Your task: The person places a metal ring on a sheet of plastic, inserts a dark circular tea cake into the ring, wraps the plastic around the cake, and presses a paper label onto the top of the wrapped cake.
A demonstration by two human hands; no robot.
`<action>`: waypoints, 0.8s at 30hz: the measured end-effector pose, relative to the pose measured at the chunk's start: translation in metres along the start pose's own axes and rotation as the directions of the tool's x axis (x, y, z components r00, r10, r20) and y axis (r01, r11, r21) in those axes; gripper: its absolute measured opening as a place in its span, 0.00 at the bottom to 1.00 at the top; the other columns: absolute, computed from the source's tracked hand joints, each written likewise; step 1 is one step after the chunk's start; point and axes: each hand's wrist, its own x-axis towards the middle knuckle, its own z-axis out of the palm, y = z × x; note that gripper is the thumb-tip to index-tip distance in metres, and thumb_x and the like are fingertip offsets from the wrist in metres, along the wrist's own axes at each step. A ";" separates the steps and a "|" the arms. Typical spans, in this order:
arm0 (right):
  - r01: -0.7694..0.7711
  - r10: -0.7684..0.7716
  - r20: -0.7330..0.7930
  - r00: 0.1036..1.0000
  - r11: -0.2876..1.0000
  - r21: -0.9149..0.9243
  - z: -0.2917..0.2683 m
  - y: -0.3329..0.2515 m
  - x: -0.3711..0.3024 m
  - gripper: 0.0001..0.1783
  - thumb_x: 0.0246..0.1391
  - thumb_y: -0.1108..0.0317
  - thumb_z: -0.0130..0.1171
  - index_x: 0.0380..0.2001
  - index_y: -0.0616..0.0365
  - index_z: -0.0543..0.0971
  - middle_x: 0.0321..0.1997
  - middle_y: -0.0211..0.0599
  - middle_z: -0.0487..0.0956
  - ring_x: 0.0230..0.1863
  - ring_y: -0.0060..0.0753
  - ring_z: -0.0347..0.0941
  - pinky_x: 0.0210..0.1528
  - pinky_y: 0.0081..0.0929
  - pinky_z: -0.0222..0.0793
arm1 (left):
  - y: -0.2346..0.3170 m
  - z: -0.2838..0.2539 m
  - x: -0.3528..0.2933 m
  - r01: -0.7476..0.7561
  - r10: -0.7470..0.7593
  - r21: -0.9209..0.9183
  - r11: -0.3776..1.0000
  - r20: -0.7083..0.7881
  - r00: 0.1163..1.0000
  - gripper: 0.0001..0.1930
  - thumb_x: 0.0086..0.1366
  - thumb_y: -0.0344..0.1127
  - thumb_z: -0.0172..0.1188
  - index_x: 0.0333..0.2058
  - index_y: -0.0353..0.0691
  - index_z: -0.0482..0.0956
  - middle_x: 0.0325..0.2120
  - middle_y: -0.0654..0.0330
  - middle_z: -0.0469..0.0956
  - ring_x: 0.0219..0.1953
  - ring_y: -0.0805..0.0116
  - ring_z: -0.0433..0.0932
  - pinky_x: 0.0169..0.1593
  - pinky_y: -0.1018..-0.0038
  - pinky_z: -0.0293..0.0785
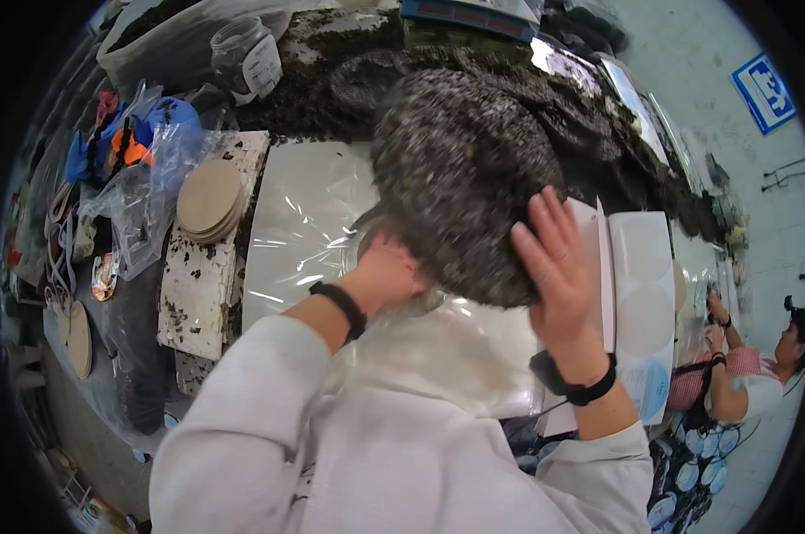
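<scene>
A thick, dark, round cake of pressed dried flakes, seaweed-like [469, 178], is lifted and tilted over the work surface, blurred by motion. My left hand [389, 271] is at its lower left edge with fingers curled, partly hidden behind it; it seems to grip the cake there. Flat against the right edge lies my right hand [558, 276], its fingers stretched out. Beneath both hands spreads shiny clear plastic film or bags [305, 222]. A sheet of round pale labels [644, 303] stands beside my right hand.
Round tan cardboard discs [209, 200] are stacked on a flake-strewn white block [193, 294] at left. A clear jar [245, 60] stands behind. More dark cakes [589, 125] and loose flakes cover the far side. A co-worker [740, 374] works at the right.
</scene>
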 end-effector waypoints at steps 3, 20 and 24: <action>0.053 -0.054 0.051 0.997 0.998 0.013 0.021 -0.012 -0.013 0.20 0.52 0.72 0.55 0.49 0.50 0.81 0.60 0.46 0.74 0.65 0.55 0.65 0.68 0.54 0.55 | 0.006 -0.020 -0.019 -0.097 -0.102 -0.569 0.817 -0.308 0.946 0.29 0.68 0.45 0.52 0.64 0.40 0.61 0.63 0.55 0.64 0.65 0.55 0.60 0.70 0.58 0.49; -0.169 0.114 0.407 0.906 0.980 0.102 0.129 -0.027 0.016 0.25 0.40 0.62 0.67 0.45 0.56 0.77 0.56 0.41 0.72 0.64 0.45 0.63 0.68 0.49 0.54 | 0.001 -0.051 -0.047 0.254 -0.306 -0.172 0.952 -0.585 0.751 0.30 0.57 0.24 0.59 0.60 0.40 0.65 0.53 0.49 0.72 0.55 0.49 0.70 0.60 0.63 0.65; -0.178 0.130 0.431 0.893 0.981 0.074 0.152 -0.022 -0.008 0.25 0.42 0.58 0.66 0.44 0.53 0.77 0.58 0.42 0.70 0.66 0.47 0.60 0.71 0.49 0.51 | 0.000 -0.041 -0.043 0.279 -0.298 -0.122 0.952 -0.570 0.766 0.30 0.58 0.24 0.58 0.60 0.43 0.63 0.53 0.50 0.71 0.55 0.47 0.71 0.56 0.61 0.70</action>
